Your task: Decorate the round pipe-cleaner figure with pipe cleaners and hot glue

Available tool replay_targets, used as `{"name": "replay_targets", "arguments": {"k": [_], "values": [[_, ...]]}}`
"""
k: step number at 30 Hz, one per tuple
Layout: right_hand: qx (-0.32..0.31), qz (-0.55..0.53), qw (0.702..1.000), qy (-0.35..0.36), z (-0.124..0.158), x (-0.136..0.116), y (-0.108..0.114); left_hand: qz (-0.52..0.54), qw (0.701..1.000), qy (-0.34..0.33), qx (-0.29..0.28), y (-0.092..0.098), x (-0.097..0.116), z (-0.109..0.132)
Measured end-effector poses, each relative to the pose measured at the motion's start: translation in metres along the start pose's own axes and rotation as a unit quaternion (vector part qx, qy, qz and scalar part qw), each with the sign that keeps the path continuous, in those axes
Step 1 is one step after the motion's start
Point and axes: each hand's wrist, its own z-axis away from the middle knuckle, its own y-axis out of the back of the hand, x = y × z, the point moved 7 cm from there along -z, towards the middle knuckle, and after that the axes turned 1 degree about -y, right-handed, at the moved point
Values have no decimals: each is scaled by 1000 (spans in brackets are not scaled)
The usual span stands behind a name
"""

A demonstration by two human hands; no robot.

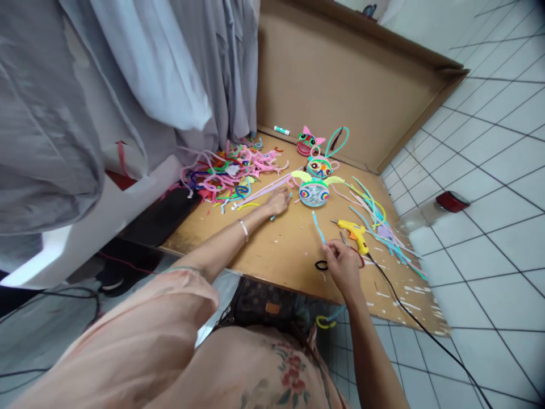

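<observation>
Between the thumb and fingers of my right hand (342, 262) is a light-blue pipe cleaner (317, 225), its free end pointing away from me over the table. My left hand (279, 201) is closed near the table's middle. A short teal pipe cleaner (273, 218) pokes out below it, and a teal tip shows at its other side. Just beyond my hands stands a round figure (314, 194) with ringed eyes and yellow wings. Behind it are a figure with looped pink ears (319, 166) and a red one with pink pointed ears (305, 146).
A yellow glue gun (355, 234) lies right of my right hand, its black cord (400, 301) trailing off the table. Scissors are partly hidden by that hand. Colourful pipe cleaners (238, 170) are heaped at left, more (383, 227) at right. A cardboard panel (332, 85) stands behind.
</observation>
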Motion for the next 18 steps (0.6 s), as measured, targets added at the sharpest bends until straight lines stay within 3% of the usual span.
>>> {"name": "replay_targets", "arguments": {"k": [2, 4, 7, 9, 10, 12, 14, 16, 18], "values": [[-1, -7, 1000, 7, 1, -2, 2, 0, 1000, -7, -18, -1, -1, 4], [6, -19, 1000, 12, 5, -1, 8, -4, 999, -25, -34, -2, 4, 29], [21, -33, 999, 9, 12, 10, 20, 13, 991, -111, -75, -1, 29, 98], [26, -44, 999, -5, 16, 21, 25, 44, 976, -146, -157, -3, 46, 144], [26, -53, 998, -13, 18, 25, 26, 47, 977, -140, -150, 2, 52, 158], [24, -74, 997, -26, 20, 29, 25, 29, 990, -117, -70, 16, 63, 166], [27, -93, 995, -31, 20, 26, 23, 26, 992, -124, -23, 13, 77, 155], [35, -107, 993, -31, 22, 19, 20, 4, 990, -139, -6, -9, 91, 136], [43, -113, 992, -28, 24, 14, 19, -47, 986, -154, -40, -46, 103, 116]]}}
